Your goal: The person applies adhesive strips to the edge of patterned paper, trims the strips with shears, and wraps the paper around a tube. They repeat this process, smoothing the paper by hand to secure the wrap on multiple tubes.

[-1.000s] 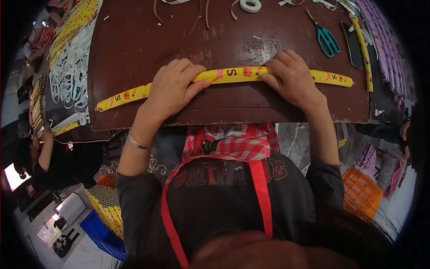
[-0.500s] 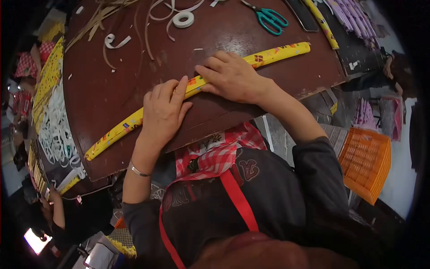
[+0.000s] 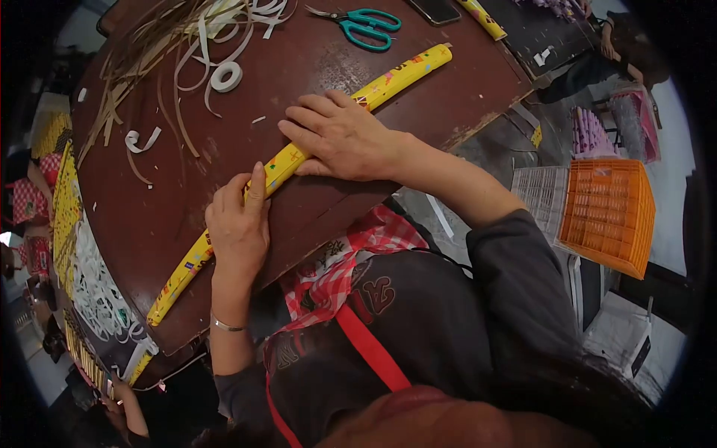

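Note:
A long, slim yellow patterned roll (image 3: 179, 278) lies slantwise across the brown tabletop, with coloured figures on its wrapping. My left hand (image 3: 237, 231) is closed over the middle of the roll, index finger laid along its top. Further up, my right hand (image 3: 340, 142) spans the roll with its fingers over the far side and the thumb on the near side. A short stretch of wrapping shows between the two hands. Each palm hides the part of the roll below it.
Teal-handled scissors (image 3: 370, 30), a phone (image 3: 435, 10) and a white tape roll (image 3: 225, 76) lie along the far side. Brown strips (image 3: 123, 78) sit at the upper left. White strips (image 3: 101, 299) heap beside the table's left edge. An orange crate (image 3: 609, 213) stands at right. Other people work nearby.
The view has shifted and turned, so the scissors, tape and roll appear further left and the roll slants more steeply. Both hands stay on the roll, close to its middle.

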`<state>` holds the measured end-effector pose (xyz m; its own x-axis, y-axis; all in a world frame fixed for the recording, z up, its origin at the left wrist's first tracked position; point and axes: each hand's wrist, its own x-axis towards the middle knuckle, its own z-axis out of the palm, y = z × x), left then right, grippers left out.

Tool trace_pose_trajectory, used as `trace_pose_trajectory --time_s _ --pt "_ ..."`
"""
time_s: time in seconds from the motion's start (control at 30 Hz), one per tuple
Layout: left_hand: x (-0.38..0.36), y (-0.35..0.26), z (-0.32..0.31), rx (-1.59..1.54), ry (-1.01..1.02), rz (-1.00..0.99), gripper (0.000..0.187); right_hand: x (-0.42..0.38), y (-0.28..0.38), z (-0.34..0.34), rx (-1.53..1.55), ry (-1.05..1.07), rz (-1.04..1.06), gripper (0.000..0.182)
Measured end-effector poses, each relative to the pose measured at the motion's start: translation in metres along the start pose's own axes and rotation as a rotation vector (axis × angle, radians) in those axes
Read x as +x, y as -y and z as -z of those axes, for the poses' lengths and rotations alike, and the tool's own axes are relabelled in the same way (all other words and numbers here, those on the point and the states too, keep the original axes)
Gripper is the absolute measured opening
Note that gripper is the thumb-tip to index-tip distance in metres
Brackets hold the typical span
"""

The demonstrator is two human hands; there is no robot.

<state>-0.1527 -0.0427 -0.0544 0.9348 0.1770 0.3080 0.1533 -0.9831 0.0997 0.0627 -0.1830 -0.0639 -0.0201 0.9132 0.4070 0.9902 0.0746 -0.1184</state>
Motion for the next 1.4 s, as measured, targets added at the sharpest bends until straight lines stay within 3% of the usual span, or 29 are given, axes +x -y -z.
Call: trace_pose_trajectory --time_s 0.2,0.3,1.07,1.23,1.4 --pt "0.000 0.001 -0.002 0.014 -0.016 -0.005 0.063 -0.029 -0.023 0.008 -0.069 0.011 -0.126 0.066" --pt "-0.001 0.001 -0.003 0.025 -0.018 -0.014 0.064 -0.041 -0.032 0.009 -0.180 -0.089 -0.176 0.066" --pt "0.001 0.001 0.001 0.011 -0.015 -0.015 0.061 -0.101 -0.085 0.032 -0.385 -0.065 -0.523 0.075" --pt "0.003 0.001 0.004 0.022 -0.004 0.042 0.059 -0.092 -0.075 0.048 -0.491 0.032 -0.481 0.077" --pt "0.005 0.002 0.005 -0.074 -0.022 0.013 0.057 -0.040 -0.036 0.032 -0.202 0.139 -0.209 0.067"
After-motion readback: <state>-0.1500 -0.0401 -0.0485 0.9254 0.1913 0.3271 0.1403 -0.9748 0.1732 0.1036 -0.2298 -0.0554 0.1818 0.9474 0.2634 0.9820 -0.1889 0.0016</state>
